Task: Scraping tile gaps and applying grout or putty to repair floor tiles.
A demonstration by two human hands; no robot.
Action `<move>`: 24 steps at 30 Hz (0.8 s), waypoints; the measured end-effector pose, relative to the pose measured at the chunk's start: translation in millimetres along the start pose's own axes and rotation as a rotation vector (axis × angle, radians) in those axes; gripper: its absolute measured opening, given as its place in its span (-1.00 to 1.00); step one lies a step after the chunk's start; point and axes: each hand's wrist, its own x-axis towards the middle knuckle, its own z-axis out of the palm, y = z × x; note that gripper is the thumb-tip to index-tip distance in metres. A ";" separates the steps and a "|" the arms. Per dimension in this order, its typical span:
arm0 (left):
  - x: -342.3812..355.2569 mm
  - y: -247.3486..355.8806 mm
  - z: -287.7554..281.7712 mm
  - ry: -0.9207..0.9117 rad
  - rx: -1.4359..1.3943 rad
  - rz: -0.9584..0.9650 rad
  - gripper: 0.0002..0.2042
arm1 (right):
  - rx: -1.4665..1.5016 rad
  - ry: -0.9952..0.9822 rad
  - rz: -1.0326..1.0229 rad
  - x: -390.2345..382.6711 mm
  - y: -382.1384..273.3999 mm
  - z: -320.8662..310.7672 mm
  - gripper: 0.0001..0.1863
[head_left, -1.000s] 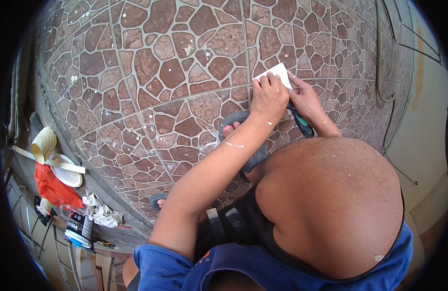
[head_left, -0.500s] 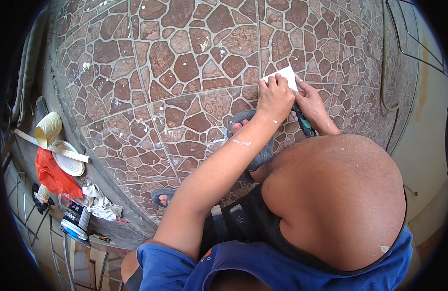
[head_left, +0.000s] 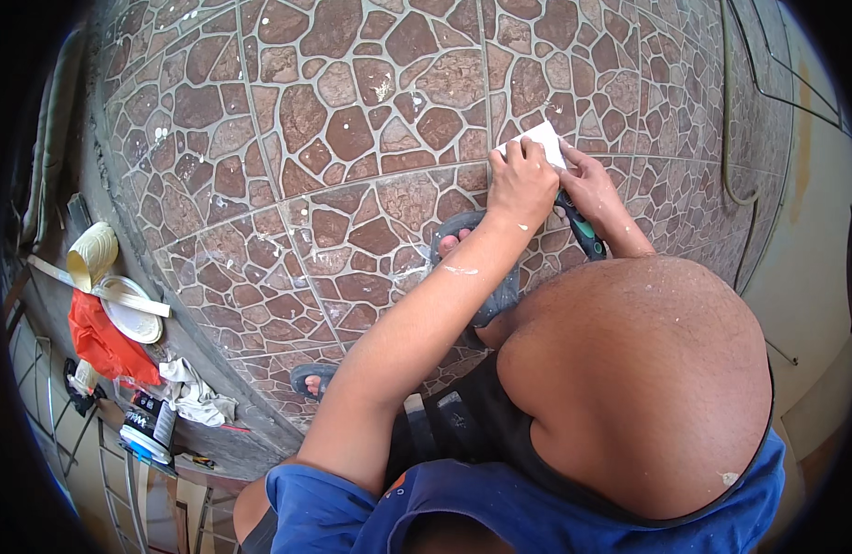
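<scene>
My left hand (head_left: 522, 188) has its fingers curled over a white flat rectangular piece (head_left: 549, 134), pressed on it near the top centre. My right hand (head_left: 585, 188) grips the same piece from the right, thumb at its edge. Just beneath my hands lies a black and green handled tool (head_left: 585, 231); whether it is held or resting, I cannot tell. My left forearm crosses above a grey sandal (head_left: 500, 305) on my foot.
Stone-patterned tiles (head_left: 352, 129) surround me. At the left edge are a cream container (head_left: 92, 254), white lid (head_left: 140, 328), red plastic bag (head_left: 108, 346), white rag (head_left: 193, 397) and dark tub (head_left: 154, 425). A hose (head_left: 729, 166) and metal rods (head_left: 786, 69) are at right.
The whole view has shifted slightly from a second ago. Both hands stay closed on the white piece, with only slight movement.
</scene>
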 end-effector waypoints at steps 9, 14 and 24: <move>2.0 -2.7 -0.5 0.025 -0.016 -0.038 -0.65 | 0.009 0.030 -0.042 -0.1 -6.5 4.4 -0.43; 8.7 10.8 -2.5 -0.005 -0.015 0.008 -0.66 | -0.003 0.094 -0.074 -3.1 13.1 -1.2 -0.40; 2.5 -18.7 7.1 0.179 -0.107 0.174 -0.68 | 0.524 0.192 -0.037 -13.7 16.2 49.5 -0.28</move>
